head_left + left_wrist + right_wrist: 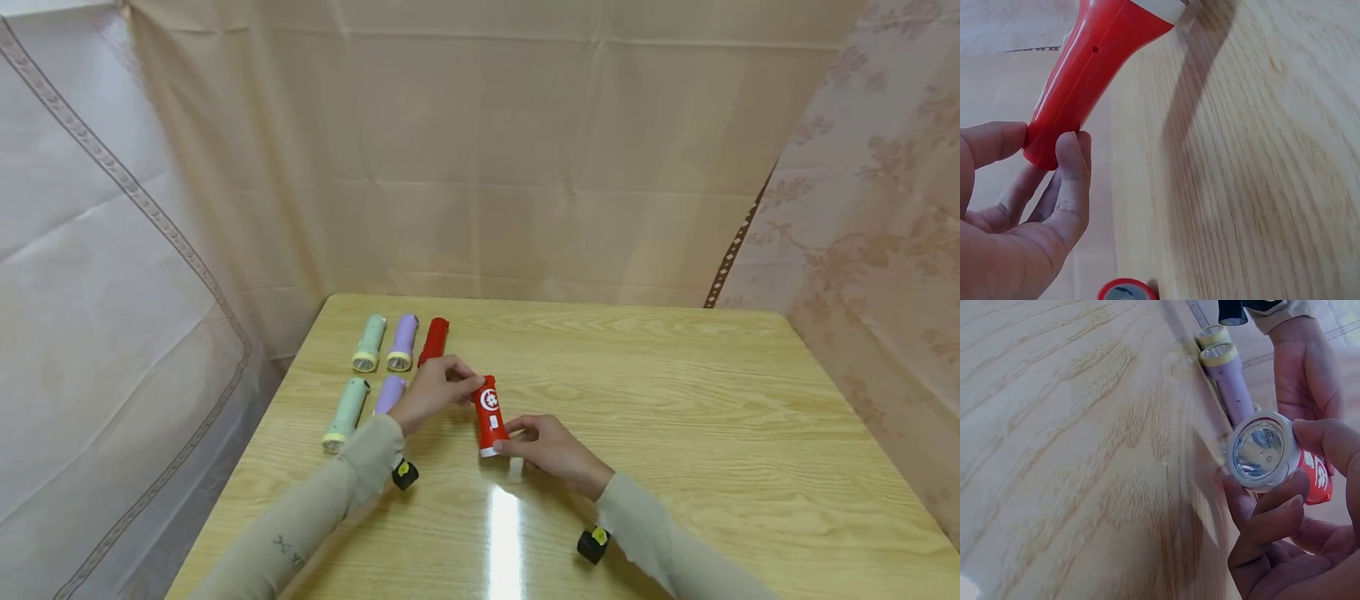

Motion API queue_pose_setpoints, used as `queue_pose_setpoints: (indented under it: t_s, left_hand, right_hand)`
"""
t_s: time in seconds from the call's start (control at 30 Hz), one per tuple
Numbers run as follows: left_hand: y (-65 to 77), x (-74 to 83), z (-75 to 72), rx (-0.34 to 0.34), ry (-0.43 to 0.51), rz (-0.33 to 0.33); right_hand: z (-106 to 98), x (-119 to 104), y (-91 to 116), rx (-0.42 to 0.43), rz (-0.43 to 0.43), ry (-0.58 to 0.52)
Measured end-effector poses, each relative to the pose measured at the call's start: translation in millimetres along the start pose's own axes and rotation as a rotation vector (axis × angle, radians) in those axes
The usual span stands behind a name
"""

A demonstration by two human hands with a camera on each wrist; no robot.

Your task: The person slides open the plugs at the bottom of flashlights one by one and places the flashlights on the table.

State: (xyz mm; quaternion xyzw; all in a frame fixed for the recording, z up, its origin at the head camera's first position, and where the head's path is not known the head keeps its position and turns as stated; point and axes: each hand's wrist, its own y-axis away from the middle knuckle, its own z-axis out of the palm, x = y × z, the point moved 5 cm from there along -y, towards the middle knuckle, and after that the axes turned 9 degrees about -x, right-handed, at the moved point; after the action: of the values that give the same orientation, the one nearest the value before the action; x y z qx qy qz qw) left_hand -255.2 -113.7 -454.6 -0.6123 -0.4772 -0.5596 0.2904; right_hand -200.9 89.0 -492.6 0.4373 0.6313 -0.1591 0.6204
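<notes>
A red flashlight [491, 410] with a white logo, a white switch and a white head rim is held between both hands above the table. My left hand [437, 392] pinches its tail end; the left wrist view shows thumb and fingers on either side of the red body [1079, 87]. At the other end, my right hand [557, 452] grips the head, and its clear lens [1260, 451] faces the right wrist camera. A second red flashlight [435, 337] lies just beyond my left hand, partly covered by it.
On the left of the wooden table [675, 392] lie green flashlights [371, 340] and purple flashlights [403, 340] in two rows. My left forearm partly covers the nearer purple flashlight [389, 394]. Beige cloth [525, 167] hangs behind the table.
</notes>
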Motion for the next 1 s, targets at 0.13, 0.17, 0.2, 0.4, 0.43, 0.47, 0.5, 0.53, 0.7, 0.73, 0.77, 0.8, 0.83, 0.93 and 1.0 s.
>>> queue_pose_setpoints:
  t_s: [0.13, 0.17, 0.2, 0.4, 0.43, 0.47, 0.5, 0.53, 0.7, 0.73, 0.77, 0.8, 0.83, 0.93, 1.0]
  left_hand:
    - [-1.3, 3.7, 5.8, -0.01, -0.008, 0.039]
    - [-1.3, 4.7, 7.5, -0.013, -0.009, 0.048]
    - [-1.6, 5.7, 9.4, -0.018, -0.011, 0.061]
    - [-3.2, 6.8, 20.2, -0.026, -0.002, 0.066]
    - [-3.2, 6.3, 21.6, -0.024, -0.002, 0.056]
    - [-3.4, 5.9, 23.2, -0.023, -0.004, 0.054]
    - [-3.4, 5.6, 24.8, -0.023, -0.003, 0.052]
    - [-3.3, 5.8, 26.4, -0.021, -0.004, 0.049]
    - [-4.9, 5.8, 33.6, -0.021, 0.007, 0.065]
    - [-5.5, 5.2, 34.8, -0.019, 0.008, 0.067]
    - [-6.1, 4.6, 35.9, -0.018, 0.013, 0.067]
    - [-6.6, 3.8, 37.1, -0.018, 0.022, 0.067]
    - [-7.1, 2.9, 38.0, -0.016, 0.026, 0.065]
    - [-7.3, 1.5, 40.9, -0.016, 0.035, 0.057]
    - [-7.0, 1.9, 42.6, -0.015, 0.031, 0.057]
  right_hand:
    - [-4.3, 0.6, 6.7, 0.002, -0.008, 0.013]
    - [-5.4, 1.0, 8.3, 0.002, -0.009, 0.018]
    - [-6.7, 1.2, 10.0, 0.002, -0.009, 0.02]
    - [-12.8, 3.3, 18.2, -0.002, -0.011, 0.024]
    - [-13.4, 4.1, 19.3, -0.004, -0.011, 0.022]
    - [-13.9, 4.9, 20.3, -0.006, -0.012, 0.02]
    - [-14.4, 5.9, 21.2, -0.007, -0.012, 0.018]
    - [-15.0, 7.0, 22.3, -0.007, -0.01, 0.016]
    - [-18.6, 11.1, 27.1, -0.001, -0.007, 0.02]
    - [-19.2, 11.6, 27.8, -0.001, -0.008, 0.02]
    - [-19.8, 12.0, 28.6, -0.003, -0.011, 0.019]
    - [-20.3, 12.4, 29.3, -0.005, -0.013, 0.018]
    - [-20.8, 12.5, 30.0, -0.007, -0.014, 0.013]
    - [-22.3, 13.1, 32.4, -0.01, -0.016, 0.004]
    - [-23.6, 13.6, 34.2, -0.01, -0.014, 0.001]
